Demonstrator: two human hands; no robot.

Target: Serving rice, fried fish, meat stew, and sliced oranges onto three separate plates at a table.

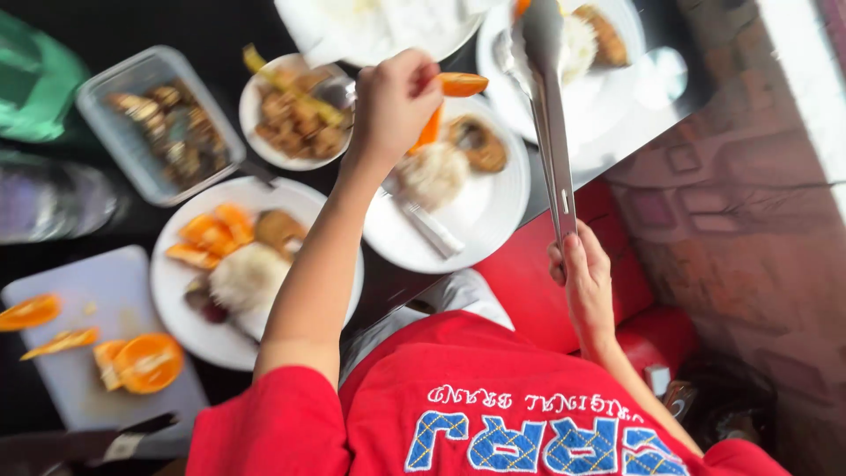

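My left hand (392,101) is pinched on orange slices (458,85) and holds them just above a white plate (480,220). That plate carries rice, a browned piece of food and a piece of cutlery. My right hand (583,284) grips the rear end of long metal tongs (548,115). Their tips reach over a farther white plate (617,106) with rice and fried food on it.
A nearer white plate (172,300) holds orange slices, rice and meat. Behind it stand a white bowl of fried pieces (254,106) and a clear container (132,75). A white cutting board (79,379) bears cut orange, with a knife (106,443) beside it. A red seat (529,282) lies below the table edge.
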